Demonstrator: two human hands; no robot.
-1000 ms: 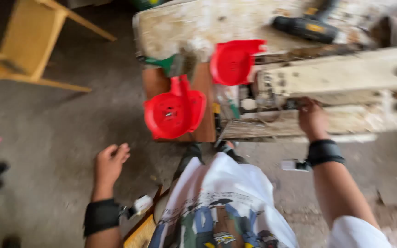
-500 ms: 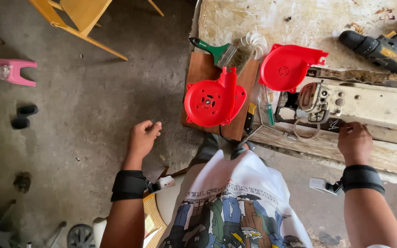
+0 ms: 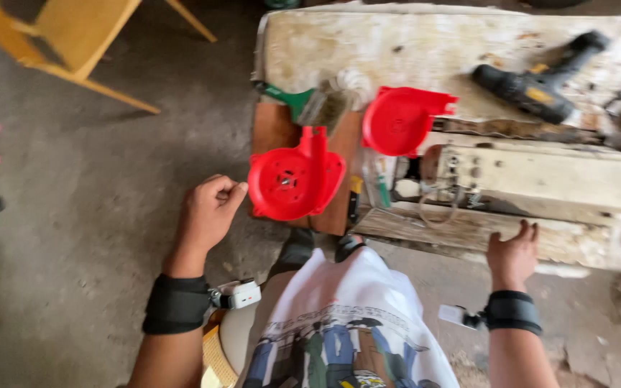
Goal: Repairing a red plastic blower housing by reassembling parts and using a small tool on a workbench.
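Our left hand is curled into a loose fist with nothing in it, hanging over the bare concrete floor just left of the nearer red blower housing; the knuckles come close to its rim, but we cannot tell whether they touch it. Our right hand lies flat and spread, fingers pressing on the front edge of the worn wooden plank, gripping nothing. Both wrists carry black bands, each with a small white device clipped on.

The nearer red blower housing sits on a brown board, its outlet spout pointing away from us. Behind it and to its right lies a second red housing, resting at the end of a cream-coloured machine body that stretches away to the right above the plank. Directly behind the nearer housing we see a brush with a green handle and pale bristles. Between the nearer housing and the machine body a few small tools lie side by side, too blurred to name.

Far to the right of the housing, on the scarred pale tabletop, lies a black-and-yellow cordless drill. Well off to the housing's left, a yellow wooden chair stands on the floor.
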